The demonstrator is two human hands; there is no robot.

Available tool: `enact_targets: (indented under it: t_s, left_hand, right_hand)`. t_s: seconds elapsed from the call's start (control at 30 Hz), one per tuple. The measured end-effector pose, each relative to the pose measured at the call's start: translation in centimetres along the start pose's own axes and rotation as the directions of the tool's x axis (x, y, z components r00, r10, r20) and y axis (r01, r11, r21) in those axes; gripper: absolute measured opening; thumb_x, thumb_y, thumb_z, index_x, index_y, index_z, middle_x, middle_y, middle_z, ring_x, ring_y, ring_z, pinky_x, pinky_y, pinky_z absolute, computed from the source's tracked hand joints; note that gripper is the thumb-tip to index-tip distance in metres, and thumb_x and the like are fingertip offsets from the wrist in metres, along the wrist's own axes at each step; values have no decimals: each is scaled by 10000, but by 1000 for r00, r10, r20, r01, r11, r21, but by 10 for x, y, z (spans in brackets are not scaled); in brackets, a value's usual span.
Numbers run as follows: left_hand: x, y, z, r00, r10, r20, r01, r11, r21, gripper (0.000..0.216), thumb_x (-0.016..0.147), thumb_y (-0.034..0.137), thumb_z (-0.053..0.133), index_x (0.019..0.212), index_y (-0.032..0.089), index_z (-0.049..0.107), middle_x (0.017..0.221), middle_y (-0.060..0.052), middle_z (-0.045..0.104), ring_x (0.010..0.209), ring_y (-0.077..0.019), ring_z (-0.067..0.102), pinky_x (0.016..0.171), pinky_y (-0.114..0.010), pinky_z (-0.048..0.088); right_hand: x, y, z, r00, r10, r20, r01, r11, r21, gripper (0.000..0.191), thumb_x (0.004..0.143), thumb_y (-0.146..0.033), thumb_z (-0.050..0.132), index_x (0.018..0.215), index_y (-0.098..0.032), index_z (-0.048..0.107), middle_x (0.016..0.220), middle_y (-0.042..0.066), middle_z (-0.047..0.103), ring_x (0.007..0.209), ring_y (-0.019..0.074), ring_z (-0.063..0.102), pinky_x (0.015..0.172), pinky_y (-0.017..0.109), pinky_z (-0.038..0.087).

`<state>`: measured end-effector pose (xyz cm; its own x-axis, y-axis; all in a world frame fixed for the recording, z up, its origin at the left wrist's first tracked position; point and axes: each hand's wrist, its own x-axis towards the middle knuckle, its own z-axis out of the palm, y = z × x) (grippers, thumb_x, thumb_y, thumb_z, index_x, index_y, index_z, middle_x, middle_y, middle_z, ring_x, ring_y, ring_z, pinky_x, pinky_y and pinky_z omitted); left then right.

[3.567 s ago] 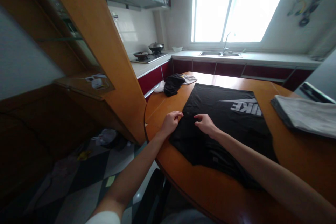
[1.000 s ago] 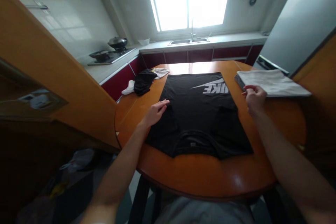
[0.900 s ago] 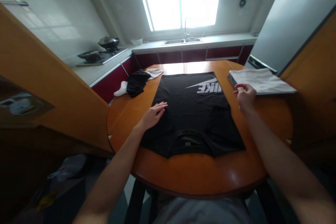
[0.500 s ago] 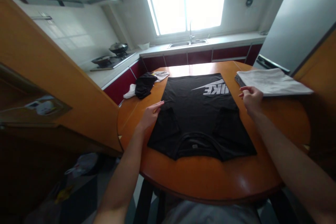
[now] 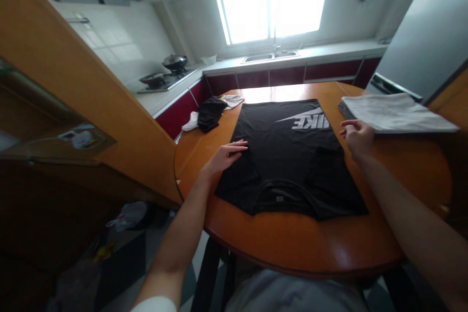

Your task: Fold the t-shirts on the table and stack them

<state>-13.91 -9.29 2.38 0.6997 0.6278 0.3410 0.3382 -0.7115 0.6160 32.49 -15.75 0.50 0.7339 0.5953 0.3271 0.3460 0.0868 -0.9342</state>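
Observation:
A black T-shirt (image 5: 281, 156) lies flat on the wooden table (image 5: 292, 248), its neckline toward me and its sleeves turned in over the body. A white printed logo is near its far right corner. My left hand (image 5: 224, 156) is open at the shirt's left edge, its fingers stretched out over the fabric by the sleeve. My right hand (image 5: 358, 136) hovers just outside the right edge, beside a stack of folded white and grey cloth (image 5: 398, 112). Its fingers are loosely bent and apart, with nothing visible in them.
Crumpled black clothing (image 5: 211, 113) lies at the table's far left, with a white piece (image 5: 190, 122) beside it. Beyond are a stove with a lidded pan (image 5: 174, 62) and a sink (image 5: 270, 57) under the window. A refrigerator (image 5: 420, 34) stands at the right.
My left hand has moved inward, its fingers now farther over the shirt. The right hand stays by the right edge. The whole view has shifted slightly.

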Motion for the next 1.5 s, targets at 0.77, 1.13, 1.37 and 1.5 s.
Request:
enact_targets:
  t_s: [0.77,1.13,1.37,1.5]
  left_hand:
    - [5,-7,35,959,-231,161,118,850,514,656,1011,627,370,1581,303,361,1675,-77,255,1555,-336,177,1216,-642,162]
    - [4,11,39,928,-297,226,125,818,562,749,1002,669,343,1615,243,281,1697,-91,141,1572,-308,90,1246,-585,115]
    - [2,11,39,933,-298,203,137,814,564,788,999,684,337,1625,216,242,1699,-123,94,1572,-300,87,1250,-546,126]
    - [1,8,39,929,-299,219,137,826,546,793,989,693,359,1616,214,274,1690,-155,106,1567,-322,109,1242,-558,131]
  right_hand:
    - [6,0,5,997,-52,52,49,998,47,206,725,-208,498,821,-171,677,637,7,628,558,165,614,547,273,450]
    - [2,2,5,997,-37,64,34,999,40,190,711,-185,530,805,-193,695,604,6,629,559,178,629,513,261,439]
    - [1,3,5,997,-37,73,35,999,28,199,706,-187,535,810,-180,705,605,6,635,553,170,629,507,249,443]
    - [-2,2,5,996,-32,80,31,999,18,195,707,-189,540,812,-178,704,600,8,632,547,169,621,509,251,442]
